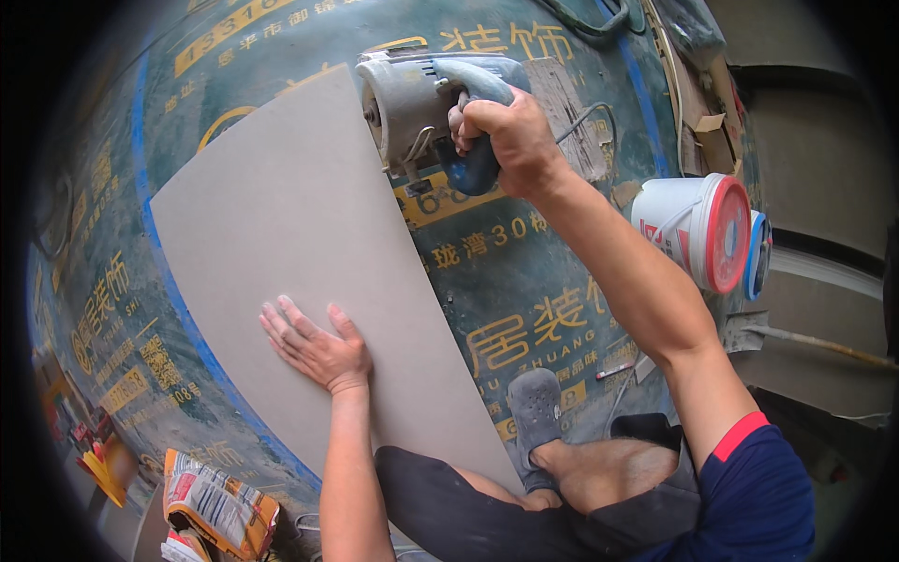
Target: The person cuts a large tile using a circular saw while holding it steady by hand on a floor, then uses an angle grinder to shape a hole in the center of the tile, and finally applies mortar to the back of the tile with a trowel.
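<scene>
dark green printed sheeting all over the floor here. left hand is open, palm down on a big grey slab, fingers spread. right hand is wrapped round the handle of a power saw, which is by the slab's far right corner, ahead of the left hand. white bucket sits right of the right hand, orange bag behind and left of the left.

A grey-and-blue power saw is at the far right edge of a flat pale-grey slab.
</scene>
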`<action>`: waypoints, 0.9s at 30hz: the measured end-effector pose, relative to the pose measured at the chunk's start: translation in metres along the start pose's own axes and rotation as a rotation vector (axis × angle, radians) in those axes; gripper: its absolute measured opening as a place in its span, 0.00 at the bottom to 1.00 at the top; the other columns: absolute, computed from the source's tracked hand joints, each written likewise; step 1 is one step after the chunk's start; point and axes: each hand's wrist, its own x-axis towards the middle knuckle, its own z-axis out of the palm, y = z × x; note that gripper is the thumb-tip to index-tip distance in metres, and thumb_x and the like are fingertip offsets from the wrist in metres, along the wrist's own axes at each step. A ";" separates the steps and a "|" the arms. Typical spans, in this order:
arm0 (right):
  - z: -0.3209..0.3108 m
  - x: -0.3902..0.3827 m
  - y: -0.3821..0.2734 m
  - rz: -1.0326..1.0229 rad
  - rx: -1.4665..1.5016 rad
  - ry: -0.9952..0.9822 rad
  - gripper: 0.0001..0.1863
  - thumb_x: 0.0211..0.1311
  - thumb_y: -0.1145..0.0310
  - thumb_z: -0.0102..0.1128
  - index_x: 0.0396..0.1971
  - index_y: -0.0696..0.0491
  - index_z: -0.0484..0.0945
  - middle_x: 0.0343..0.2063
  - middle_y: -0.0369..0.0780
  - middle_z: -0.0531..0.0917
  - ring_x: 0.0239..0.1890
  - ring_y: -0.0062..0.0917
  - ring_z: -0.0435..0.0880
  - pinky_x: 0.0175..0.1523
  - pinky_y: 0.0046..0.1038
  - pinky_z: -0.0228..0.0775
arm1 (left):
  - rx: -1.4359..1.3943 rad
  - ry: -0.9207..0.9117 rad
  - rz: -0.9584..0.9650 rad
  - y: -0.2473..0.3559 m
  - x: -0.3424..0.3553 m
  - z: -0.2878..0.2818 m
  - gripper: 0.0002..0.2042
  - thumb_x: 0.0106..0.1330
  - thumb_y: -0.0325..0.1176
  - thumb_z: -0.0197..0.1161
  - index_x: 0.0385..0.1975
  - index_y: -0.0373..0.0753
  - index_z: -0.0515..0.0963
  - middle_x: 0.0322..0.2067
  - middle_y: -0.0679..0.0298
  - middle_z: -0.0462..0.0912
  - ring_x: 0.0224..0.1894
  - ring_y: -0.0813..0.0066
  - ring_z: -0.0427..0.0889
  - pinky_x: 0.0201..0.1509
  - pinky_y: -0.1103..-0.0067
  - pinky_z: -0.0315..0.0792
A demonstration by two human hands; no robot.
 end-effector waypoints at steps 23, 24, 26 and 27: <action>-0.002 -0.036 0.000 0.080 -0.022 0.019 0.03 0.48 0.76 0.54 0.18 0.57 0.73 0.16 0.35 0.74 0.20 0.18 0.70 0.29 0.22 0.63 | -0.004 0.017 0.009 -0.002 0.000 0.003 0.33 0.67 0.48 0.52 0.68 0.35 0.58 0.69 0.48 0.56 0.73 0.51 0.52 0.74 0.60 0.48; -0.003 -0.038 0.000 0.082 -0.021 0.019 0.03 0.48 0.76 0.54 0.18 0.57 0.73 0.16 0.35 0.74 0.20 0.18 0.70 0.29 0.22 0.63 | -0.004 0.016 0.006 -0.001 0.000 0.003 0.33 0.67 0.48 0.52 0.68 0.35 0.58 0.69 0.48 0.56 0.73 0.51 0.52 0.74 0.60 0.48; -0.006 -0.041 0.000 0.092 -0.017 0.010 0.03 0.48 0.75 0.55 0.19 0.57 0.74 0.16 0.35 0.74 0.20 0.18 0.71 0.29 0.22 0.63 | -0.003 0.013 0.003 0.000 -0.001 0.003 0.33 0.67 0.48 0.52 0.68 0.35 0.58 0.69 0.48 0.56 0.73 0.52 0.52 0.74 0.60 0.48; -0.006 -0.042 0.000 0.094 -0.014 0.010 0.03 0.48 0.75 0.55 0.19 0.57 0.74 0.16 0.35 0.74 0.20 0.18 0.71 0.29 0.22 0.63 | -0.004 0.016 0.004 -0.001 -0.001 0.003 0.33 0.67 0.48 0.52 0.68 0.35 0.58 0.69 0.48 0.56 0.73 0.52 0.52 0.74 0.60 0.48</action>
